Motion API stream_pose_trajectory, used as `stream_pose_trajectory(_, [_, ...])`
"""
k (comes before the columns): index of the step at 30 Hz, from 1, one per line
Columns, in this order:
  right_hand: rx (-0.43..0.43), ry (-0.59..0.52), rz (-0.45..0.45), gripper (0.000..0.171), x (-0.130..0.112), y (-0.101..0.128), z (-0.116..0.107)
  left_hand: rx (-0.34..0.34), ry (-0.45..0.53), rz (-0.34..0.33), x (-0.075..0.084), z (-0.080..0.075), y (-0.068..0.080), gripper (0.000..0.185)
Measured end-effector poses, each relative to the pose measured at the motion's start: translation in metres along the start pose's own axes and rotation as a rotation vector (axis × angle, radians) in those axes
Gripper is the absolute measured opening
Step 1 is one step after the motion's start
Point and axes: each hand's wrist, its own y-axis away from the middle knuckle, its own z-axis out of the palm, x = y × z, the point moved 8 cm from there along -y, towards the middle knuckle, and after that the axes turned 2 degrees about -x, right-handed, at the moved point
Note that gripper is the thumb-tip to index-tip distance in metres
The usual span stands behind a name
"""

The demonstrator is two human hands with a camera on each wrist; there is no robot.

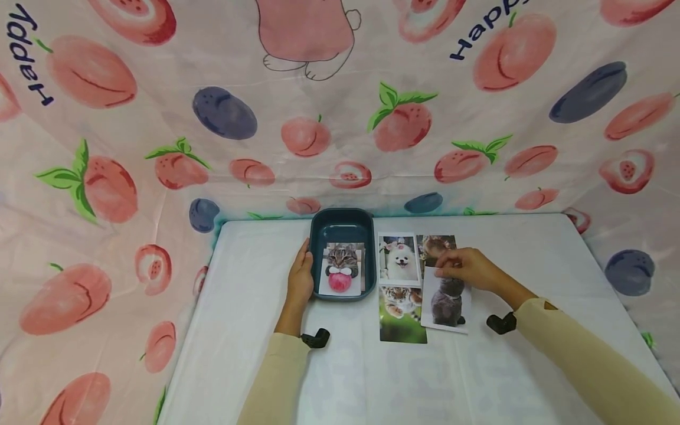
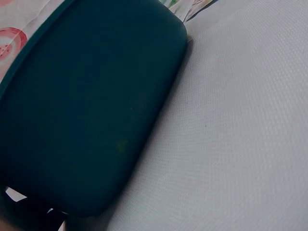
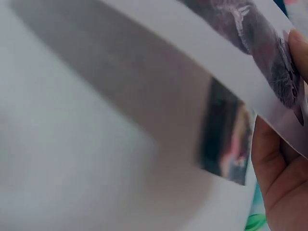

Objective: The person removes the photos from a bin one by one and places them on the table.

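Observation:
My right hand (image 1: 467,268) pinches the top edge of a photo card of a grey cat (image 1: 448,304); in the right wrist view the thumb and fingers lie on opposite faces of this card (image 3: 240,53), which is raised and casts a shadow. The held card overlaps a brownish animal card (image 1: 432,245), partly hidden. To its left lie a white dog card (image 1: 398,260) and a tiger cub card (image 1: 402,319). My left hand (image 1: 301,277) rests against the left side of a dark teal tray (image 1: 342,217), fingers fairly straight along it. Inside lies a tabby cat card (image 1: 340,260) over others.
The white-covered table (image 1: 255,260) ends at a pink fruit-print cloth (image 1: 329,118) hanging behind it and at the sides. The tray stands near the far edge. A black wrist device (image 1: 316,338) is on the left arm, and another (image 1: 501,323) on the right.

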Motion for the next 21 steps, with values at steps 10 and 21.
stream_pose_trajectory(10, [0.03, 0.006, -0.059, 0.01, 0.011, 0.01, 0.016, -0.001, 0.0, -0.013, -0.002, 0.001, -0.002, 0.049])
stream_pose_trajectory(21, [0.061, 0.093, -0.062, 0.009, 0.015, 0.014, 0.022, -0.005, -0.006, 0.002, -0.002, -0.001, -0.002, 0.049])
